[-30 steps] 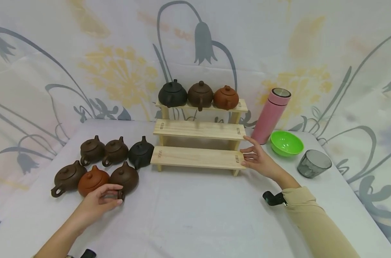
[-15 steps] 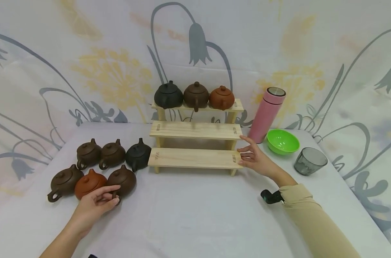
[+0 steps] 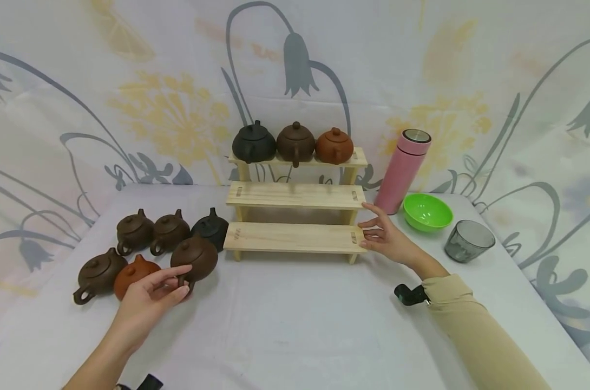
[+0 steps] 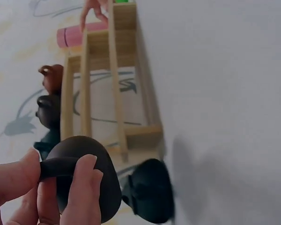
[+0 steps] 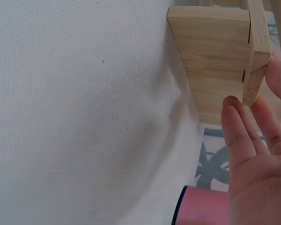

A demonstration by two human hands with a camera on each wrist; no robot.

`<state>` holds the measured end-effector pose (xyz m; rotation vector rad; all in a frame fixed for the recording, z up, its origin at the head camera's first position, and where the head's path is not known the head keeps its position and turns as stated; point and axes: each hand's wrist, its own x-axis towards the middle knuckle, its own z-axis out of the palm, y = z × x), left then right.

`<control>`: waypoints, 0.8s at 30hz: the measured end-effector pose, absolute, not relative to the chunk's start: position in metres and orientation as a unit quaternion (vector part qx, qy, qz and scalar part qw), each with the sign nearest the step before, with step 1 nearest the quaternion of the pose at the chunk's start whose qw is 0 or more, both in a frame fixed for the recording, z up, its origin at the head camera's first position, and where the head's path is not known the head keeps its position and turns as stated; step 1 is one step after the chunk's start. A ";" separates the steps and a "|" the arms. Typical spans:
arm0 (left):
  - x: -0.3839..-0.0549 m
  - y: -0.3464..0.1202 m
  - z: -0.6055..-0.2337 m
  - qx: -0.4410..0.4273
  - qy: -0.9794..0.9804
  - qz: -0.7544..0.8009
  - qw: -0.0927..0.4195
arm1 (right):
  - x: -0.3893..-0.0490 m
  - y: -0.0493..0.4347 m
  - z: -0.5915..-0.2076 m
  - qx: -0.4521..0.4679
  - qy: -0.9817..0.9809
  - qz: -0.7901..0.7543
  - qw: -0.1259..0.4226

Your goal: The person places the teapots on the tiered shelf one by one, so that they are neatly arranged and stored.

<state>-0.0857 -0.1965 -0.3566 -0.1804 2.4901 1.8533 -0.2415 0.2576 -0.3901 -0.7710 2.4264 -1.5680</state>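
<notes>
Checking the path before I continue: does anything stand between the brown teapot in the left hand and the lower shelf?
The black teapot stands just beyond the held brown teapot, by the left end of the lower shelf; a direct move might brush it. Around its near side, nothing visible stands between.

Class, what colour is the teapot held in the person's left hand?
The teapot is dark brown; the head view shows it best.

The site is a tabletop work area; the room type cannot be determined. Floral drape (image 3: 363,59) borders the white table (image 3: 285,319) far, left and right.
</notes>
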 end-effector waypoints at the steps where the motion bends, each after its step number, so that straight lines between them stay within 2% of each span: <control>1: -0.087 -0.193 -0.354 -0.053 0.802 0.595 0.015 | -0.242 0.258 -0.390 -0.257 0.809 -0.523 0.076; 14: -0.121 -0.138 -0.330 0.024 0.830 0.557 0.007 | -0.244 0.258 -0.391 -0.253 0.808 -0.526 0.081; 24: -0.153 -0.093 -0.320 0.074 0.789 0.609 0.020 | -0.244 0.258 -0.391 -0.252 0.806 -0.529 0.079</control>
